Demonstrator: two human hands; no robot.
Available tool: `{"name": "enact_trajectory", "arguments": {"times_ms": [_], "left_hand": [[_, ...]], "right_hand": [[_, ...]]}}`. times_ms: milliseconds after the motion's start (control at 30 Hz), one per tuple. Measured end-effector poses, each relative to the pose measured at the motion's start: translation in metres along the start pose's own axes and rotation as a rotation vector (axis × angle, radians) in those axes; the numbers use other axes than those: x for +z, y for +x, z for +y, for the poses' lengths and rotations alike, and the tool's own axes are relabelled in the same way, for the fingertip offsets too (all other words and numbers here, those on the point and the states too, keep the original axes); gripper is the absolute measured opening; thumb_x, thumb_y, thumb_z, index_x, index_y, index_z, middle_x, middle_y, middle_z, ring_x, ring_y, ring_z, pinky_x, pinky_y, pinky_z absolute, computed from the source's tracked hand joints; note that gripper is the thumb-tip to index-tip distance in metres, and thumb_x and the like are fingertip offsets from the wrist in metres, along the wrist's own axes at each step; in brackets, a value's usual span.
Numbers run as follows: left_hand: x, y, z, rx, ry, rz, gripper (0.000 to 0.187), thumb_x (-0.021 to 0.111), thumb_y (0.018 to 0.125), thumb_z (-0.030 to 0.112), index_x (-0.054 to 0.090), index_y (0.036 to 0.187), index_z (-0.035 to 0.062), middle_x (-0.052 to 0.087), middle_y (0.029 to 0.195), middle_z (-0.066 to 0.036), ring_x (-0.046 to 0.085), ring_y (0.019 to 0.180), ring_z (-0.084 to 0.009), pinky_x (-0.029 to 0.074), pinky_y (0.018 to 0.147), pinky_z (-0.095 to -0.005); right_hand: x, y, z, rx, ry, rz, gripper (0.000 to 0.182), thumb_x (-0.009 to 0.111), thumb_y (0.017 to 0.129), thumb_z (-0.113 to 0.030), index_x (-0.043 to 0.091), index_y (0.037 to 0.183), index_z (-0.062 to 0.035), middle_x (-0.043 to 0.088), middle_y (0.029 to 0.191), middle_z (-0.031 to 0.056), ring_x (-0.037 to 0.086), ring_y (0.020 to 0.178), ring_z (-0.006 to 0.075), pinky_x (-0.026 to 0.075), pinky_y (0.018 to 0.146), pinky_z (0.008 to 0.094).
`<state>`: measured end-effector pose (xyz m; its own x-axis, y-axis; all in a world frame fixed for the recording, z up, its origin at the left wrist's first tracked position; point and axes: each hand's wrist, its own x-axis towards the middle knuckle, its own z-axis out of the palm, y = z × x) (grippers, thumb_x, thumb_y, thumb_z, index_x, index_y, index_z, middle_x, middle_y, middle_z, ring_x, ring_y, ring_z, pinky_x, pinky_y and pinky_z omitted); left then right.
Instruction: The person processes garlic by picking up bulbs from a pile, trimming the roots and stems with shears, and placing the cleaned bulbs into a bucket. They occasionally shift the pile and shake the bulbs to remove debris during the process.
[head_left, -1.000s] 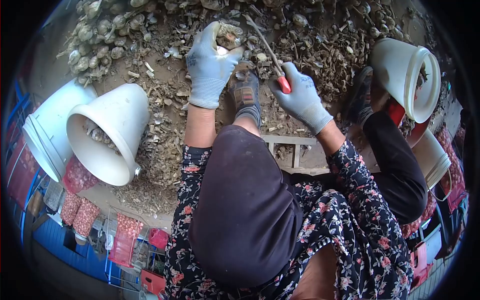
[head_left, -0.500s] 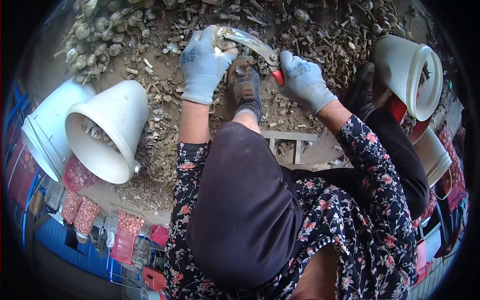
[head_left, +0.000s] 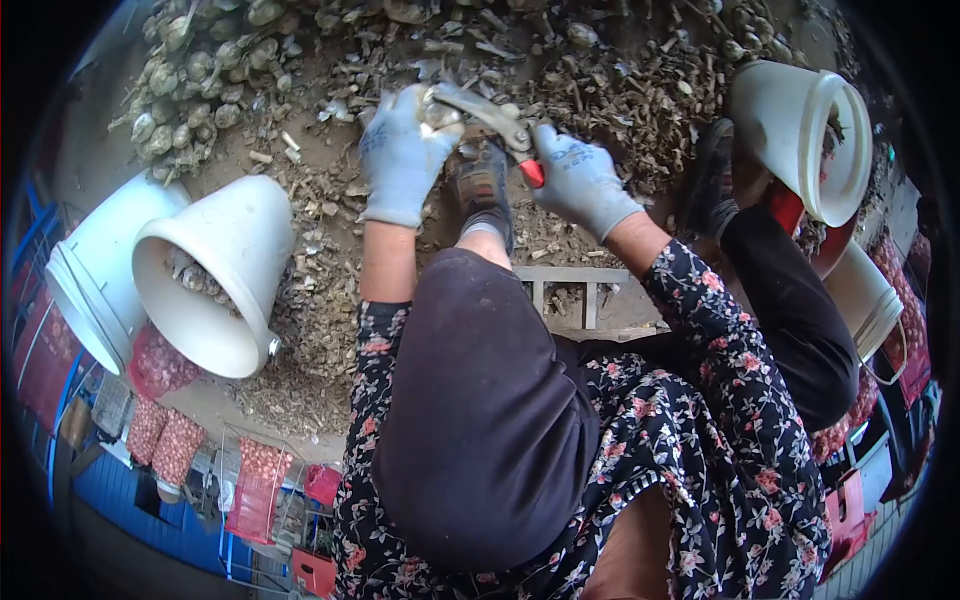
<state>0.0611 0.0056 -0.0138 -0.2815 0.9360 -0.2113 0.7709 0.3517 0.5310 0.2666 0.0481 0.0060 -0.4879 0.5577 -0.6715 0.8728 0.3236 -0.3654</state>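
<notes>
My left hand [head_left: 402, 160], in a grey-blue work glove, is closed around a garlic bulb [head_left: 438, 117]; the fingers partly cover it. In my right hand [head_left: 582, 182], gloved the same way, is a red-handled cutter [head_left: 530, 172] with a curved metal blade and a round pivot. Its blade [head_left: 478, 104] reaches left to the top of the bulb. Both hands are above my shoe [head_left: 482, 180], over ground strewn with cut stalks and dry skins.
Whole garlic bulbs [head_left: 200, 85] are heaped at upper left. A white bucket [head_left: 245, 225] lies tipped at left with bulbs inside, beside another bucket [head_left: 110, 255]. At right lies a tipped bucket [head_left: 800, 130]. Red net sacks [head_left: 260, 490] stand at lower left.
My right hand has moved left and slightly down with the cutter. My left hand has come slightly down toward me, still holding the bulb. The whole view has shifted a little.
</notes>
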Motion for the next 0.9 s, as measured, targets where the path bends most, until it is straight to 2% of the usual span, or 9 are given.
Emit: {"name": "enact_trajectory", "arguments": {"times_ms": [100,233,300,400,533,567,667,767,900], "left_hand": [[-0.018,-0.020,0.004,0.037,-0.072,-0.008,0.048,0.081,0.063,0.021,0.062,0.105,0.0089,0.065,0.096,-0.012,0.062,0.091,-0.0316,0.051,0.076,-0.0404],[-0.118,-0.078,-0.066,-0.261,-0.408,0.645,0.034,0.068,0.078,0.004,0.060,0.111,-0.0013,0.062,0.106,-0.009,0.059,0.093,-0.0192,0.051,0.083,-0.0309],[-0.199,-0.108,-0.111,0.132,-0.249,0.860,0.029,0.067,0.079,0.002,0.058,0.106,-0.0029,0.061,0.103,-0.016,0.059,0.092,-0.0210,0.052,0.084,-0.0349],[-0.214,-0.118,-0.099,-0.422,-0.096,1.076,0.025,0.064,0.085,0.005,0.057,0.107,-0.0038,0.060,0.105,-0.019,0.059,0.092,-0.0238,0.052,0.086,-0.0363],[-0.153,-0.066,-0.062,-0.160,0.324,0.739,0.033,0.059,0.090,0.008,0.052,0.119,-0.0052,0.059,0.109,-0.015,0.060,0.090,-0.0192,0.052,0.076,-0.0258],[-0.113,-0.045,-0.038,-0.133,-0.209,0.608,0.034,0.057,0.089,0.007,0.051,0.120,-0.0065,0.059,0.109,-0.013,0.060,0.090,-0.0154,0.051,0.074,-0.0237],[0.020,0.061,0.047,0.641,-0.076,0.444,0.034,0.068,0.076,0.003,0.062,0.110,0.0019,0.067,0.096,-0.012,0.064,0.088,-0.0245,0.052,0.080,-0.0336],[0.098,0.118,0.130,0.389,0.152,-0.128,0.033,0.060,0.085,0.036,0.059,0.106,0.0096,0.062,0.112,-0.016,0.064,0.094,-0.0344,0.052,0.079,-0.0464],[0.157,0.137,0.106,0.284,0.442,-0.414,0.025,0.056,0.084,0.022,0.063,0.105,0.0119,0.064,0.105,-0.018,0.065,0.095,-0.0318,0.052,0.080,-0.0454]], "right_hand": [[0.004,-0.002,0.004,0.076,0.077,-0.113,0.033,0.056,0.084,-0.027,0.052,0.103,-0.0010,0.065,0.097,0.0246,0.063,0.093,0.0391,0.049,0.082,0.0450],[0.026,-0.009,0.037,0.191,0.304,-0.015,0.032,0.054,0.084,-0.029,0.053,0.099,-0.0002,0.064,0.093,0.0272,0.062,0.092,0.0420,0.048,0.082,0.0479],[0.039,-0.005,0.056,0.209,0.305,0.015,0.033,0.055,0.084,-0.030,0.053,0.097,-0.0001,0.064,0.090,0.0279,0.062,0.091,0.0425,0.048,0.081,0.0481],[0.042,-0.005,0.064,0.212,0.314,0.062,0.034,0.056,0.083,-0.031,0.053,0.098,0.0002,0.064,0.090,0.0279,0.062,0.091,0.0430,0.048,0.080,0.0481],[0.045,-0.012,0.067,0.251,0.387,0.053,0.035,0.056,0.082,-0.031,0.053,0.098,0.0008,0.064,0.092,0.0285,0.061,0.092,0.0441,0.047,0.083,0.0487],[0.049,-0.015,0.067,0.269,0.376,0.055,0.036,0.055,0.082,-0.031,0.053,0.099,0.0012,0.063,0.095,0.0289,0.060,0.094,0.0441,0.047,0.085,0.0484],[0.056,-0.026,0.068,0.317,0.390,-0.004,0.043,0.056,0.082,-0.035,0.053,0.104,0.0020,0.062,0.099,0.0296,0.060,0.098,0.0430,0.046,0.089,0.0466],[0.079,-0.031,0.077,0.339,0.384,-0.013,0.043,0.057,0.082,-0.038,0.055,0.100,0.0013,0.063,0.098,0.0284,0.060,0.098,0.0419,0.047,0.087,0.0472],[0.083,-0.034,0.089,0.279,0.472,0.060,0.038,0.058,0.081,-0.033,0.055,0.097,0.0015,0.063,0.091,0.0289,0.060,0.091,0.0450,0.048,0.078,0.0487]]}}
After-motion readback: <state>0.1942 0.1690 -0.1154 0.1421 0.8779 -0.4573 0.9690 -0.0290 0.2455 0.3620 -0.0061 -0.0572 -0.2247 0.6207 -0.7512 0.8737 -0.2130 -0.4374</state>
